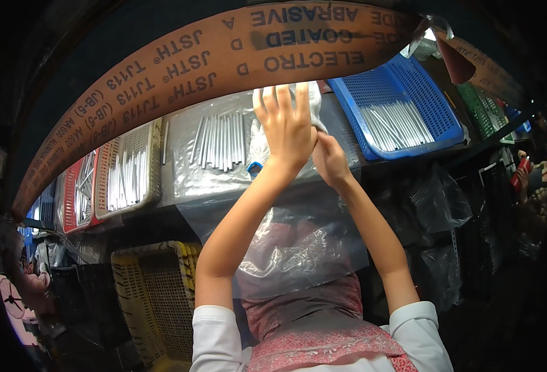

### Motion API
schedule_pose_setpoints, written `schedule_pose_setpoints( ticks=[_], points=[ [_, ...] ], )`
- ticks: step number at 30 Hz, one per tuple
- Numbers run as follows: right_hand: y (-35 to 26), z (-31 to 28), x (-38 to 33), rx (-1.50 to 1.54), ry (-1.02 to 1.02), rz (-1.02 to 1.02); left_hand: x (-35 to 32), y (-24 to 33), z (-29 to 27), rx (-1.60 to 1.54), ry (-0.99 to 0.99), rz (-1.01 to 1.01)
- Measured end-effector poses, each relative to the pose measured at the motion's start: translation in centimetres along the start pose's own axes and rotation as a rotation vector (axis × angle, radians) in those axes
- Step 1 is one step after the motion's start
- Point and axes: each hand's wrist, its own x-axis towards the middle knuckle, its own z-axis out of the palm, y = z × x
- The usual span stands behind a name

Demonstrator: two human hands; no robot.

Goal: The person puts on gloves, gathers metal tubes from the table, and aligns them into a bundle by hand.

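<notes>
My left hand (286, 127) is raised over the workbench with its back toward me and its fingers spread, holding nothing. A white glove (315, 102) shows behind it, above the thumb side. My right hand (330, 158) is closed against the thumb base of the left hand and pinches the glove's lower edge. A row of thin metal rods (221, 139) lies on a clear plastic sheet (187, 177) just left of my hands. A small blue piece (254, 166) sits by my left wrist.
A wide brown abrasive belt (180, 68) arcs overhead. A blue basket (379, 87) with rods is at the right. Beige (153, 155) and red (69, 198) trays of rods are at the left. A yellow basket (156, 291) stands below, and a plastic bag (298, 248) hangs over my lap.
</notes>
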Motion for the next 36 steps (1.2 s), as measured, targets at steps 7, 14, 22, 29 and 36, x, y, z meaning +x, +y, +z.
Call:
schedule_pose_setpoints(
  ticks=[7,14,22,29,36],
  points=[
    [-2.6,2.2,1.9,-0.383,0.292,0.143,-1.8,1.6,0.1,-0.066,0.113,0.129],
    [-3.5,1.6,4.7,0.509,0.296,0.113,-3.4,0.6,0.4,-0.052,0.069,-0.015],
    [-2.4,2.4,5.2,0.576,0.329,0.058,-3.3,1.8,-1.0,-0.112,0.121,0.019],
    [1.5,0.6,7.2,0.302,0.336,-0.190,-3.5,2.4,-0.8,-0.092,0.093,0.059],
    [1.4,1.3,7.3,0.320,0.320,-0.166,-4.4,2.7,-0.6,-0.108,0.082,0.133]
  ],
)
